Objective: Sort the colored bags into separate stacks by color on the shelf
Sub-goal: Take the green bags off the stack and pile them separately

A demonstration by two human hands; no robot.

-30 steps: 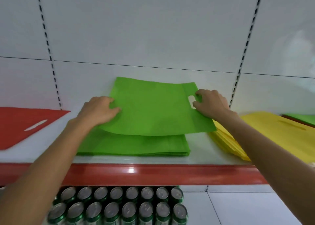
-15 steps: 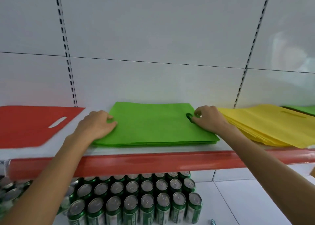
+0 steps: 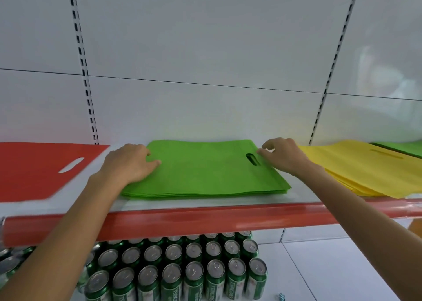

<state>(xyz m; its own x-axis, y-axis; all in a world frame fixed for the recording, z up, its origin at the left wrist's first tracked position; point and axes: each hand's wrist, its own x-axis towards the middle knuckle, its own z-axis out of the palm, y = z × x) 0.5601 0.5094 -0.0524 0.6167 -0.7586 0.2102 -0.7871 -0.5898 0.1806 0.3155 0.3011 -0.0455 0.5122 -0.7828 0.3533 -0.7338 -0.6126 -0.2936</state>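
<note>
Between left hand [image 3: 130, 163], resting loose on it, and right hand [image 3: 285, 158], grip unclear at the handle hole [image 3: 253, 159], the flat green cloth bag stack [image 3: 205, 173] lies sideways.

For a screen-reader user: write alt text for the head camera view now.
Two bare hands rest on a stack of green bags on a red-edged shelf, the left hand at its left edge, the right hand beside the handle cut-out. A red bag lies to the left, a yellow stack to the right, green cans below.
</note>
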